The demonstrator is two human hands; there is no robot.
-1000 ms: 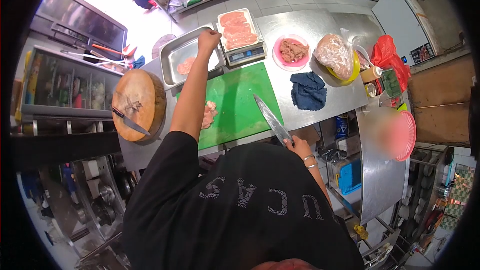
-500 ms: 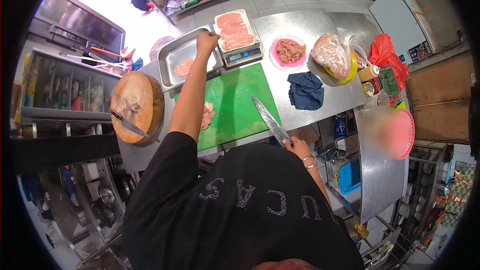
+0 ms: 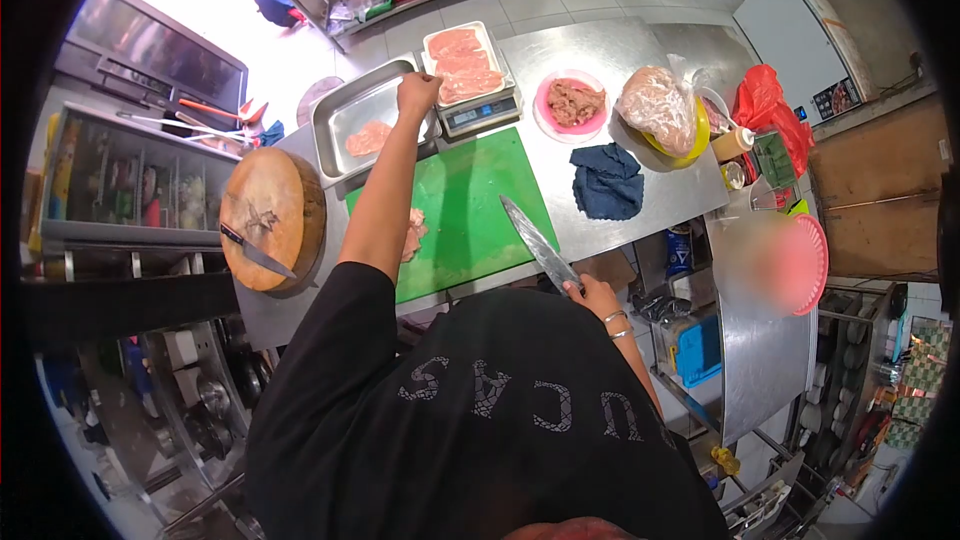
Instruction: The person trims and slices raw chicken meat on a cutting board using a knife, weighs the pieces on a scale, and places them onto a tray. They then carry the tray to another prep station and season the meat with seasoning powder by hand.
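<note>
My left hand (image 3: 417, 95) is closed at the near left edge of a white tray (image 3: 497, 58), its fingertips hidden against the rim and meat. Slices of raw pale-pink meat (image 3: 464, 68) lie in this tray, which rests on a digital scale (image 3: 482, 115). Below my left forearm is a steel pan (image 3: 335, 145) with a flat meat slice (image 3: 368, 137) in it. My right hand (image 3: 592, 297) grips a large knife (image 3: 535, 238), its blade over the right edge of a green cutting board (image 3: 480, 200). Small meat pieces (image 3: 413, 234) sit on the board, partly behind my left arm.
A round wooden block (image 3: 262, 190) with a smaller knife (image 3: 258, 252) stands at left. Right of the scale are a pink bowl of ground meat (image 3: 575, 103), a dark blue cloth (image 3: 608, 183), bagged meat (image 3: 655, 105) on a yellow dish, and a sauce bottle (image 3: 733, 144).
My left hand has shifted slightly right and nearer to me, closer against the white tray's edge. The knife stays in my right hand, nearly still. The view has shifted a little.
</note>
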